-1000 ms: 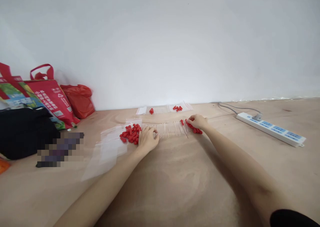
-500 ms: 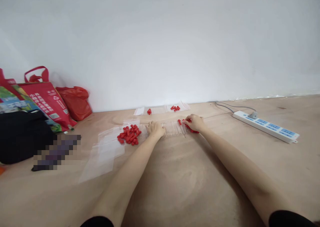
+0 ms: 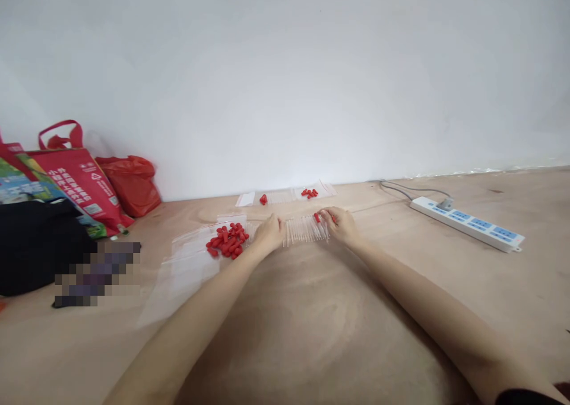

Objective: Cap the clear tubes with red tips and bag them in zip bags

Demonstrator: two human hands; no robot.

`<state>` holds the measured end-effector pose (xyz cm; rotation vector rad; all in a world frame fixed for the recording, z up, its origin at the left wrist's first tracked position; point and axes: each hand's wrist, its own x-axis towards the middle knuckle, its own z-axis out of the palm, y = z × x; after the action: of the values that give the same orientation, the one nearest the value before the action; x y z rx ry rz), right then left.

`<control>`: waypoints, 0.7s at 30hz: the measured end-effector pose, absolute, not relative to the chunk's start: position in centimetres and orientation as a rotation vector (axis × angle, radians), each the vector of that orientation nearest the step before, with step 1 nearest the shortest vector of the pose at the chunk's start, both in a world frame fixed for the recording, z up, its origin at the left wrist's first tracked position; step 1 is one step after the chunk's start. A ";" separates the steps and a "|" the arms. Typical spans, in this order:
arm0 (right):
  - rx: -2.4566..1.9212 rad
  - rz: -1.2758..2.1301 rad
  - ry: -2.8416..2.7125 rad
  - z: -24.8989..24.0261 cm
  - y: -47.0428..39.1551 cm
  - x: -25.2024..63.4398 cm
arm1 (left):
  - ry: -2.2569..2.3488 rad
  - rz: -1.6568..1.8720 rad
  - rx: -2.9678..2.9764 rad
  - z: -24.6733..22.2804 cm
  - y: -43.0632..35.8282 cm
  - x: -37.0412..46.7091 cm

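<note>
A row of thin clear glass tubes (image 3: pixel 303 229) lies side by side on the wooden surface between my two hands. At the row's left part is my left hand (image 3: pixel 270 233), its fingers bent and pressed together; whatever they grip is hidden. My right hand (image 3: pixel 342 225) is at the row's right end, thumb and fingers curled together with red rubber showing between them. One small red rubber bulb (image 3: pixel 316 217) lies by its fingertips, at the tubes' upper ends. Left of my left hand, a pile of red rubber bulbs (image 3: pixel 228 240) rests partly on clear plastic bags (image 3: pixel 191 256).
Near the wall, more red bulbs (image 3: pixel 309 193) and a small group (image 3: pixel 263 199) lie with clear bags. A white power strip (image 3: pixel 465 224) with a grey cord is at right. Red shopping bags (image 3: pixel 89 182) and a black cloth item (image 3: pixel 42 244) stand at left.
My left hand has turned and its fingers have drawn together. My right hand has moved a little left and down from over the red bulbs at the right. The view has shifted slightly.
</note>
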<state>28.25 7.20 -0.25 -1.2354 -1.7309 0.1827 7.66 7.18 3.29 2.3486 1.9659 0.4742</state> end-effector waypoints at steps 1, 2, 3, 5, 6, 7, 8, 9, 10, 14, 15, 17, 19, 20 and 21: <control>-1.211 0.263 -1.719 -0.3 6.8 27.8 | 1.904 0.501 2.382 3.3 6.3 6.9; -1.180 0.362 -1.687 -0.3 6.4 27.4 | 1.852 0.522 2.411 3.1 5.4 6.1; -1.141 0.473 -1.642 -0.4 6.0 26.8 | 1.776 0.555 2.451 2.9 4.4 5.3; -1.051 0.687 -1.553 -0.7 5.1 25.7 | 1.500 0.741 2.555 1.9 2.8 3.8; -1.009 0.779 -1.526 -0.9 4.6 25.1 | 1.424 0.820 2.573 1.3 2.1 3.2; -0.973 0.860 -1.510 -1.2 4.2 24.5 | 1.364 0.858 2.581 0.8 1.5 2.7; -0.944 0.933 -1.498 -1.5 3.7 24.0 | 1.329 0.902 2.575 0.3 1.1 2.3; -0.925 0.999 -1.490 -1.8 3.2 23.5 | 1.319 0.935 2.564 -0.1 0.8 2.0; -0.918 1.057 -1.485 -2.2 2.8 23.1 | 1.318 0.960 2.554 -0.4 0.6 1.9; -0.940 1.127 -1.539 -3.3 1.8 22.1 | 1.277 0.961 2.600 -0.5 0.4 2.0; -0.938 1.082 -1.579 -3.3 1.6 22.0 | 1.253 0.940 2.626 -0.4 0.4 2.1; -0.925 0.962 -1.676 -3.0 1.4 22.0 | 1.234 0.911 2.658 -0.2 0.3 2.2; -0.935 0.872 -1.776 -2.6 1.3 22.0 | 1.237 0.899 2.664 -0.1 0.3 2.2; -0.949 0.847 -1.818 -2.3 1.2 22.0 | 1.237 0.897 2.664 -0.1 0.2 2.2; -0.963 0.828 -1.851 -2.1 1.1 22.1 | 1.236 0.898 2.663 -0.2 0.2 2.1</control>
<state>22.06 1.11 -2.10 -0.9632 -1.8515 0.8285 2.15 0.19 -0.15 2.6633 1.2357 0.8985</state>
